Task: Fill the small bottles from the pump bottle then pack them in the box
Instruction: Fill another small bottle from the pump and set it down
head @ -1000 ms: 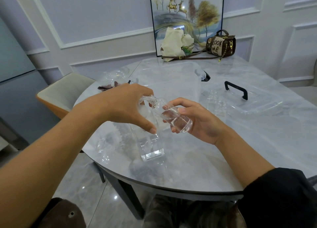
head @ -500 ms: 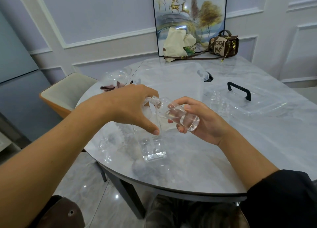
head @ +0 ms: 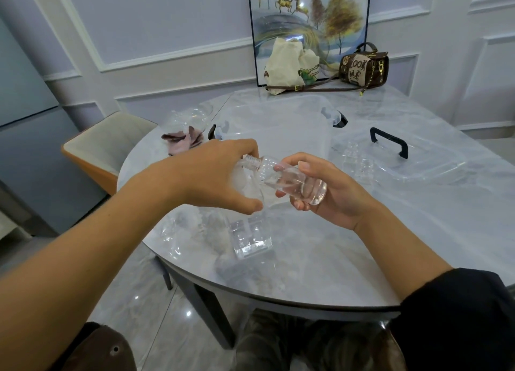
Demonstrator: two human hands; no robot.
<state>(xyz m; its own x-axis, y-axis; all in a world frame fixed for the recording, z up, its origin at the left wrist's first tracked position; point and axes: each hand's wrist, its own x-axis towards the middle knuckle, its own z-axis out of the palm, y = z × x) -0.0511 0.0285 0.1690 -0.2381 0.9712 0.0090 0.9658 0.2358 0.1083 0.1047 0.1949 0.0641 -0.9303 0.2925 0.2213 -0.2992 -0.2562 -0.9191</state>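
A clear square pump bottle [head: 252,238] stands near the table's front edge. My left hand [head: 211,175] is curled over its pump head, thumb pointing down, and hides the head. My right hand [head: 331,195] grips a small clear bottle [head: 289,182], tilted almost flat, with some clear liquid inside. Its open threaded neck points left under my left hand's fingers. The clear box [head: 278,119] sits open behind the hands. Two empty small bottles [head: 359,161] stand to the right of it.
The box's clear lid [head: 418,164] with a black handle lies at the right. Clear plastic wrapping [head: 181,231] lies left of the pump bottle and more, with pinkish scraps [head: 184,143], at the far left. A cloth bag [head: 289,63], a handbag [head: 363,66] and a framed picture stand at the back.
My right hand and the small bottle have shifted slightly to the right. My left hand has stayed on the pump head.
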